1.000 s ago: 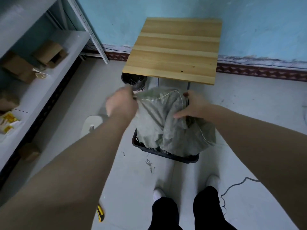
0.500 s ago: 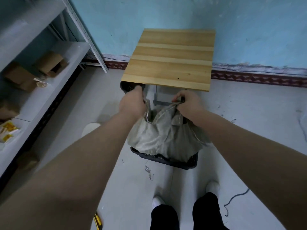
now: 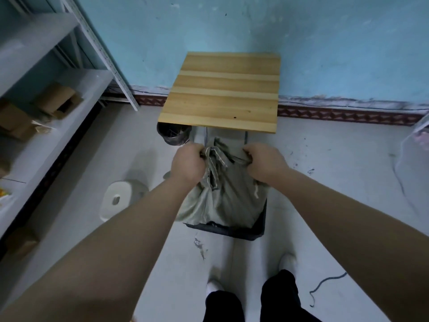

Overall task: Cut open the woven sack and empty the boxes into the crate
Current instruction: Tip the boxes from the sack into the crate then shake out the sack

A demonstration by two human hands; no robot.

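Observation:
A grey-green woven sack [image 3: 228, 201] hangs upside down over a black plastic crate [image 3: 258, 231] on the floor in front of my feet. My left hand [image 3: 188, 162] is clenched on the sack's bunched upper edge at the left. My right hand [image 3: 264, 162] grips the same edge at the right. The sack's lower part drapes into the crate and hides its inside. No boxes are visible in the crate or the sack.
A wooden table [image 3: 222, 91] stands just beyond the crate against the blue wall, with a black bin [image 3: 174, 134] under its left corner. Grey shelving [image 3: 46, 117] with cardboard boxes [image 3: 55, 98] lines the left. A white stool [image 3: 116, 199] sits left of the crate. A cable [image 3: 325, 284] lies at the right.
Both hands have drawn closer together and lifted, gathering the sack's top edge into a tight bunch. The sack now hangs narrower and longer over the crate.

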